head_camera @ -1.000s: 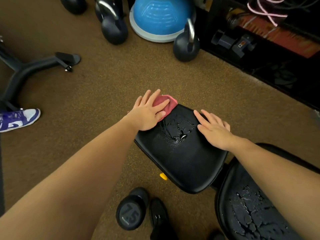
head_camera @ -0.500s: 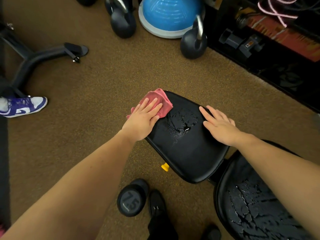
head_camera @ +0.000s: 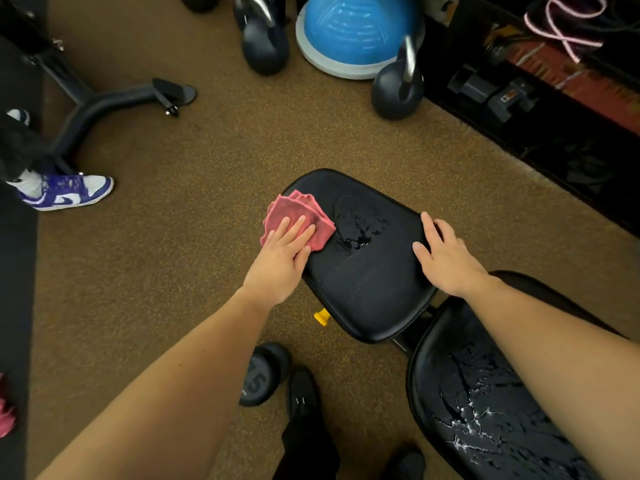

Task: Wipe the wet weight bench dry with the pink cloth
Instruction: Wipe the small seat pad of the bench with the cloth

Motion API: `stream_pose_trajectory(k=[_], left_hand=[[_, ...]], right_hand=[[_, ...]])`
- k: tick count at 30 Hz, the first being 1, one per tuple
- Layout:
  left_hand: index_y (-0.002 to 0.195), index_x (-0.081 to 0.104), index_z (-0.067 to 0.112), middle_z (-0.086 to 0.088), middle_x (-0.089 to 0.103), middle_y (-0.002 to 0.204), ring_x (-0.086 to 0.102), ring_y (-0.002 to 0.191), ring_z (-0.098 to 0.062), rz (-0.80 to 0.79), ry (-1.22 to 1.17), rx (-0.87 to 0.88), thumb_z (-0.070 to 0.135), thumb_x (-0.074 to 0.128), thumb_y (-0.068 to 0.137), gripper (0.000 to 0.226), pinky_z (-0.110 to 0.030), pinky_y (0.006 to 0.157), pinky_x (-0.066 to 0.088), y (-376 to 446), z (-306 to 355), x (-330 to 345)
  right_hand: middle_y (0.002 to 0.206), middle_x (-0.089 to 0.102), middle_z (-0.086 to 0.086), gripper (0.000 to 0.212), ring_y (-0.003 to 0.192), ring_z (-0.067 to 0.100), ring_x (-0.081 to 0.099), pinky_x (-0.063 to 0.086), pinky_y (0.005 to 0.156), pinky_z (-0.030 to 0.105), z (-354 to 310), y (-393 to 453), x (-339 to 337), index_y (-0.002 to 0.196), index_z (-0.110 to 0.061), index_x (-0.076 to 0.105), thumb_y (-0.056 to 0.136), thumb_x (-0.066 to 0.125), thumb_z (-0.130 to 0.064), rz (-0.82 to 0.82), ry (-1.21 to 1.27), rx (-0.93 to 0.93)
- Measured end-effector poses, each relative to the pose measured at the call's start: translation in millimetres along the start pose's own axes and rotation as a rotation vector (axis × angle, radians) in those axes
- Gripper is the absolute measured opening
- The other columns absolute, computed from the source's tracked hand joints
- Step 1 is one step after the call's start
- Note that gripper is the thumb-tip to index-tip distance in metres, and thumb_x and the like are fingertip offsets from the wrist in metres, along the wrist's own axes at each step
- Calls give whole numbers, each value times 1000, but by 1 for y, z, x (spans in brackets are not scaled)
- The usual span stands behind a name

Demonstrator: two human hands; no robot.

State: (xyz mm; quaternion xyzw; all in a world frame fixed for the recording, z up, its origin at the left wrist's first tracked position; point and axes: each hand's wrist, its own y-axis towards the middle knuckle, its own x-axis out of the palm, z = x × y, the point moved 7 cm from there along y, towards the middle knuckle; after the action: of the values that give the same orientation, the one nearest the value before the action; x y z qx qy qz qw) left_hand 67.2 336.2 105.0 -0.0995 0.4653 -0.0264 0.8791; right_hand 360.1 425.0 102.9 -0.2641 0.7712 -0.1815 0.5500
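Observation:
The black weight bench has a seat pad (head_camera: 367, 285) in the middle and a back pad (head_camera: 485, 403) at the lower right. Water beads lie on the seat's centre (head_camera: 356, 230) and across the back pad. My left hand (head_camera: 280, 258) presses the folded pink cloth (head_camera: 301, 216) flat onto the seat's left edge with straight fingers. My right hand (head_camera: 446, 258) rests flat on the seat's right edge.
Two kettlebells (head_camera: 265, 43) (head_camera: 398, 84) and a blue balance dome (head_camera: 356, 32) stand on the brown floor beyond the bench. A 7.5 dumbbell (head_camera: 261, 375) lies by my black shoe (head_camera: 304, 393). Another person's purple sneaker (head_camera: 65, 192) and a black frame leg (head_camera: 114, 102) are at the left.
My left hand has slid the pink cloth leftward, from the seat's far corner to its left edge. My right hand has stayed on the right edge.

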Motion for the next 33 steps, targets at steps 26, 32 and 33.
stream_pose_trajectory(k=[26,32,33], left_hand=[[142,55,21,9,38,157,17,152,-10,59,-106,-39,25,40,107,38,-33,126,9,-103,109,80],[124,68,17,3,62,138,47,136,-15,28,-131,62,25,42,105,33,-24,120,16,-108,155,91],[115,71,18,4,69,123,58,122,-15,34,-177,59,25,42,104,31,-25,115,31,-107,162,88]], right_hand=[[167,-22,-2,60,149,37,24,24,115,45,14,-19,7,159,-42,-5,110,27,-28,-84,138,-22],[169,-12,-2,51,156,25,4,10,122,42,16,-28,0,159,-42,16,109,23,-37,-106,245,-63],[170,-6,0,49,156,22,2,7,123,41,15,-29,-4,158,-39,25,109,23,-36,-77,259,-84]])
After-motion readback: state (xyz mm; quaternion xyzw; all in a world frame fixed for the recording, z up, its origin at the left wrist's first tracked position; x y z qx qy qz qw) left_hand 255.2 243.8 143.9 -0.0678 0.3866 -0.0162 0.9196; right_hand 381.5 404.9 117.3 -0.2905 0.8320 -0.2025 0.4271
